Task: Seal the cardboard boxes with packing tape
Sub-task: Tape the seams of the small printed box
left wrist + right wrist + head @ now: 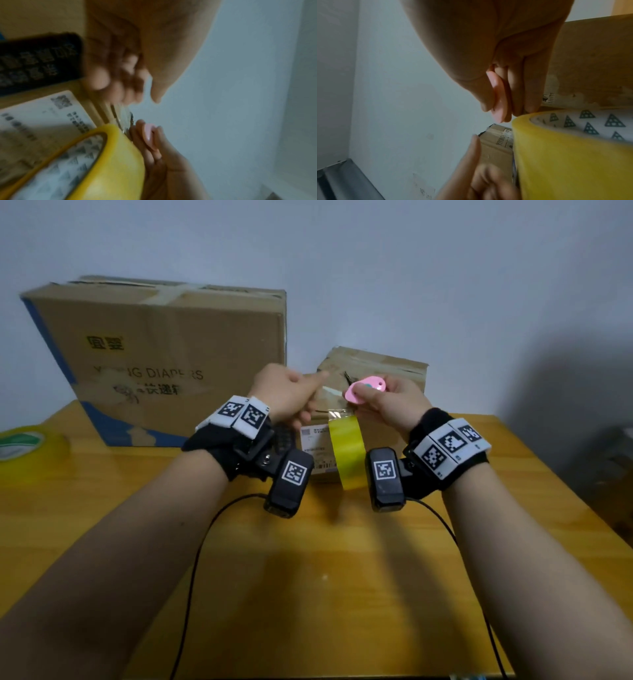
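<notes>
A small cardboard box (380, 364) stands on the wooden table (308, 577), with a shipping label on its front. A yellow tape roll (346, 455) hangs edge-on in front of it, between my wrists, its clear strip running upward. My left hand (291, 392) has curled fingers that seem to pinch that strip, with one digit held straight out. My right hand (390, 402) grips a small pink cutter (364, 390), whose pale blade points left at the strip. The wrist views show the tape roll (111, 162) (573, 155) close up and the cutter (499, 97) between thumb and fingers.
A large diaper carton (154, 364) with old tape on top stands at the back left, close to the small box. A second tape roll (27, 443) lies at the table's far left edge. Black cables (205, 529) trail over the table. The wall is just behind the boxes.
</notes>
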